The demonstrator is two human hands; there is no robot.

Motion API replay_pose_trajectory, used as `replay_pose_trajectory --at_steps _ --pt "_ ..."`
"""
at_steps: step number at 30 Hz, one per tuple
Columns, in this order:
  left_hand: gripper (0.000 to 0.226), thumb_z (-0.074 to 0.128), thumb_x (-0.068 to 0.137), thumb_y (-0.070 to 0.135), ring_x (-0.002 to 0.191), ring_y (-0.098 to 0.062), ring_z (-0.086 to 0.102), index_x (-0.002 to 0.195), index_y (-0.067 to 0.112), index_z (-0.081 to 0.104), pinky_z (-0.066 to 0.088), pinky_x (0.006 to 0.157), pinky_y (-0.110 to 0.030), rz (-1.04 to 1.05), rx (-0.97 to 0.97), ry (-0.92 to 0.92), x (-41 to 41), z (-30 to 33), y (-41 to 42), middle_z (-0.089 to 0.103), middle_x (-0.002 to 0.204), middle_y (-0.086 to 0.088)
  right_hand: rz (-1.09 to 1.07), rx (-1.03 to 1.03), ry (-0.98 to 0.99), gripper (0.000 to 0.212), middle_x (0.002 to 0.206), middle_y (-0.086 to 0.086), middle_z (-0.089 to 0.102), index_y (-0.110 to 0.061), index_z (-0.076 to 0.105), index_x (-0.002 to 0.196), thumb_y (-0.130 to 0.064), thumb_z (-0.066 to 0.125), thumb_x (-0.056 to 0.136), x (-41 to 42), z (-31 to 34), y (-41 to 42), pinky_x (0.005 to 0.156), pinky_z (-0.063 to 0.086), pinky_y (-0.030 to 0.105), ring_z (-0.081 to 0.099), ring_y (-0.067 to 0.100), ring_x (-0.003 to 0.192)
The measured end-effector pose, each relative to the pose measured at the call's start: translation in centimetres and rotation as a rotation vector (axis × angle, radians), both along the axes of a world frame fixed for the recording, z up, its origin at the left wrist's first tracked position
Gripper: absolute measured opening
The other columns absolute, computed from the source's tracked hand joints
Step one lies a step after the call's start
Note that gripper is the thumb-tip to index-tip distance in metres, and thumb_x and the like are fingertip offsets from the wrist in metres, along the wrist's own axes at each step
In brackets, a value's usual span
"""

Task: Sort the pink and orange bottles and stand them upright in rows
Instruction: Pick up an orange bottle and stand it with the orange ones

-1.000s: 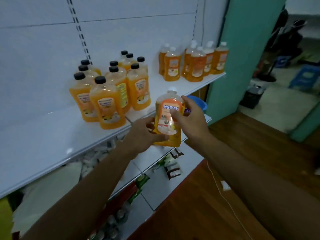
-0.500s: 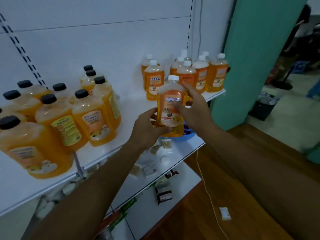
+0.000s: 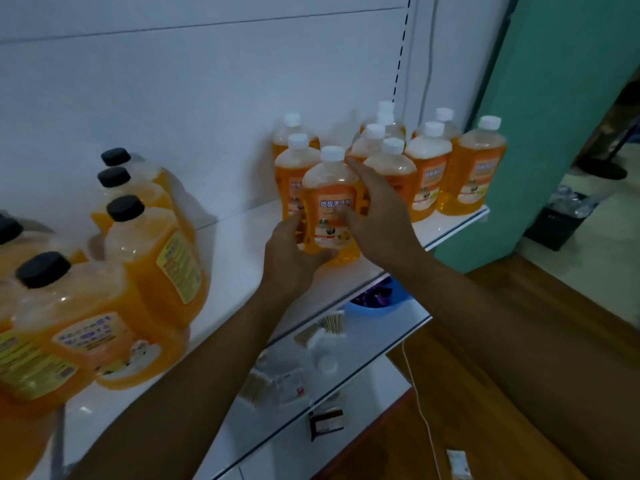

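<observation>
The orange bottle (image 3: 330, 206) between my fingers (image 3: 356, 174) stands upright near the front edge of the shelf (image 3: 242, 251), white cap up, its label facing me. Just behind it and out to the shelf's right end, the other white-capped orange bottles (image 3: 429, 168) stand upright in a tight group, some touching. Toward the left end, well apart from these, the bigger black-capped orange bottles (image 3: 156, 251) cluster together, yellow labels showing, blurred in my view.
</observation>
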State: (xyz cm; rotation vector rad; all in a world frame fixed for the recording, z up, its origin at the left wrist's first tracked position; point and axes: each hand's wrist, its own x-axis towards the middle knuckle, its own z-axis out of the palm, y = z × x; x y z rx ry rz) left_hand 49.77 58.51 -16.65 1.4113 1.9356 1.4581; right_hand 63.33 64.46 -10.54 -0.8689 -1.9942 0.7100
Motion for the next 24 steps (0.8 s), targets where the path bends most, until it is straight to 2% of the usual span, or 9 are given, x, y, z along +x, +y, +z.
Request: replay_pose_trajectory --at_steps 3,6,9,13,14,17,19,22,24 --pt "0.056 0.085 0.07 0.019 0.094 -0.007 0.063 0.12 0.023 0.059 0.05 0.072 -0.01 0.036 -0.02 -0.039 0.0 -0.6 1.0 0.065 0.113 0.001 0.025 0.085 -0.062 0.056 0.142 0.007 0.047 -0.013 0.042 0.143 -0.014 0.063 0.091 -0.2 -0.3 0.9 0.107 0.034 0.026 0.041 0.019 0.132" --pt "0.058 0.086 0.071 0.023 0.093 -0.006 0.063 0.12 0.025 0.056 0.052 0.076 -0.014 0.096 -0.035 -0.033 0.3 -1.0 1.5 0.064 0.113 0.004 0.045 0.145 -0.094 0.057 0.143 0.007 0.045 -0.012 0.041 0.143 -0.016 0.063 0.091 -0.2 -0.8 1.4 0.107 0.034 0.028 0.042 0.022 0.132" --pt "0.056 0.085 0.071 0.02 0.084 0.008 0.061 0.115 0.03 0.052 0.049 0.068 -0.006 0.119 -0.016 -0.029 0.9 -0.9 1.5 0.061 0.102 0.017 0.071 0.204 -0.133 0.062 0.149 0.007 0.039 -0.015 0.035 0.147 -0.019 0.062 0.091 0.3 -1.1 1.8 0.109 0.04 0.04 0.041 0.026 0.134" --pt "0.055 0.083 0.075 0.021 0.083 0.017 0.058 0.118 0.03 0.05 0.043 0.065 0.001 0.168 -0.045 -0.016 1.6 -0.7 1.4 0.055 0.098 0.027 0.112 0.213 -0.194 0.072 0.157 0.005 0.028 -0.018 0.024 0.153 -0.018 0.061 0.092 1.0 -1.4 1.9 0.109 0.037 0.039 0.034 0.026 0.139" --pt "0.053 0.082 0.076 0.02 0.086 0.016 0.059 0.119 0.028 0.051 0.045 0.065 -0.001 0.168 -0.056 -0.029 1.7 -0.8 1.4 0.056 0.098 0.027 0.121 0.214 -0.199 0.073 0.158 0.004 0.025 -0.018 0.022 0.153 -0.017 0.061 0.092 1.3 -1.4 1.9 0.109 0.036 0.038 0.032 0.025 0.14" --pt "0.052 0.079 0.079 0.027 0.097 -0.004 0.062 0.123 0.026 0.051 0.046 0.071 -0.007 0.162 -0.143 -0.037 1.9 -0.5 1.0 0.057 0.105 0.024 0.143 0.217 -0.215 0.076 0.16 0.004 0.02 -0.018 0.018 0.154 -0.017 0.061 0.092 1.6 -1.3 1.9 0.106 0.035 0.033 0.03 0.025 0.141" --pt "0.055 0.074 0.082 0.037 0.096 -0.003 0.054 0.129 0.025 0.049 0.038 0.073 -0.006 0.179 -0.228 0.075 2.3 -0.1 0.5 0.057 0.113 0.016 0.151 0.209 -0.229 0.077 0.16 0.004 0.017 -0.019 0.015 0.154 -0.018 0.06 0.092 1.8 -1.3 1.8 0.105 0.035 0.031 0.031 0.025 0.141" --pt "0.059 0.067 0.086 0.046 0.108 -0.013 0.058 0.136 0.022 0.046 0.037 0.085 -0.02 0.202 -0.306 0.2 3.0 0.4 -0.4 0.059 0.131 0.002 0.152 0.206 -0.242 0.078 0.161 0.004 0.013 -0.02 0.01 0.155 -0.019 0.058 0.094 2.4 -1.5 1.6 0.108 0.035 0.036 0.026 0.026 0.143" --pt "0.06 0.063 0.087 0.052 0.117 -0.021 0.057 0.136 0.023 0.046 0.038 0.087 -0.026 0.225 -0.34 0.335 3.4 0.5 -1.3 0.058 0.135 -0.001 0.151 0.209 -0.265 0.077 0.162 0.002 0.01 -0.021 0.007 0.155 -0.022 0.056 0.095 3.0 -1.6 1.3 0.109 0.033 0.038 0.022 0.025 0.145"
